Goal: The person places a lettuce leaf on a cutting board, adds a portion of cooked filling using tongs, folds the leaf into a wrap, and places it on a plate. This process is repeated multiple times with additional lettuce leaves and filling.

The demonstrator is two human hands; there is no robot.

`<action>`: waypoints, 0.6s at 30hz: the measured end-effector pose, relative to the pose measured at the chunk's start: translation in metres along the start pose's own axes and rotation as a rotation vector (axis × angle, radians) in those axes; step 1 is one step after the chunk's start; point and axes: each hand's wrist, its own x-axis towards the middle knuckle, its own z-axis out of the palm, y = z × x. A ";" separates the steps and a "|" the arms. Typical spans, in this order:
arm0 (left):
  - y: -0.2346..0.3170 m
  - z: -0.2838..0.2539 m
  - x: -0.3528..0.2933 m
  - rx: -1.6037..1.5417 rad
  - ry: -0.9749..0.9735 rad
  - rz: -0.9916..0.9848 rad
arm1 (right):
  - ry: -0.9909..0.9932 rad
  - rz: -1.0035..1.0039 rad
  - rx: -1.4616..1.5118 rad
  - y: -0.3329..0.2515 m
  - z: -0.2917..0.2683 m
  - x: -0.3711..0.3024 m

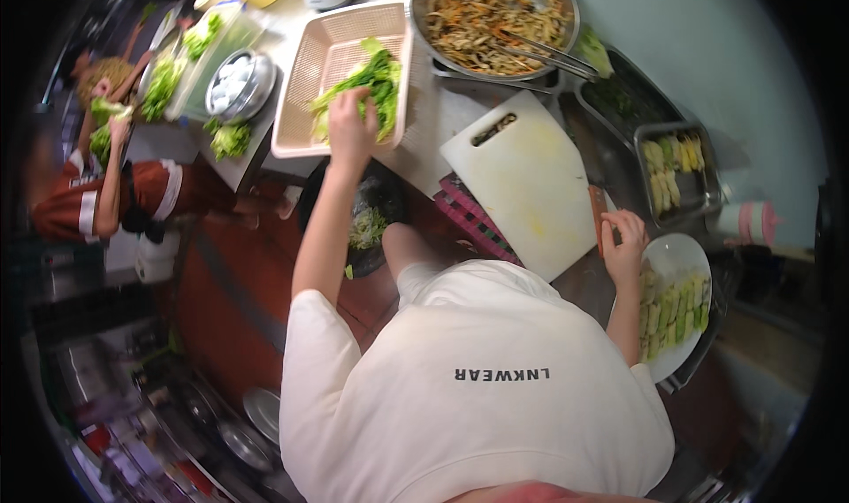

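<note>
My left hand reaches into a pale pink plastic basket and closes on green lettuce leaves. How many leaves its fingers hold is hidden. At the right edge of the white cutting board, my right hand has its fingers loosely bent and apart. Right beside those fingers lies a brown handle, like that of a knife; no blade can be made out. An oval white plate with rows of green rolls is just right of my right forearm.
A steel bowl of shredded filling with tongs stands beyond the board. Metal trays and a pink-lidded container are on the right. Below the counter is a dark tub of scraps. Another person handles lettuce at left.
</note>
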 end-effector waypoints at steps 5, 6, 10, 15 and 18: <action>-0.127 -0.008 0.012 0.303 -0.431 -0.521 | -0.194 -0.010 0.143 -0.018 0.034 -0.005; -0.133 -0.008 0.017 0.310 -0.565 -0.605 | -0.237 -0.004 0.155 -0.020 0.036 -0.007; -0.148 -0.003 0.033 0.178 -0.730 -0.837 | -0.221 -0.051 0.109 -0.025 0.039 -0.010; -0.139 -0.001 0.037 0.102 -0.750 -0.923 | -0.246 -0.013 0.148 -0.019 0.035 -0.010; -0.132 -0.007 0.041 -0.067 -0.769 -0.948 | -0.261 -0.004 0.141 -0.019 0.034 -0.013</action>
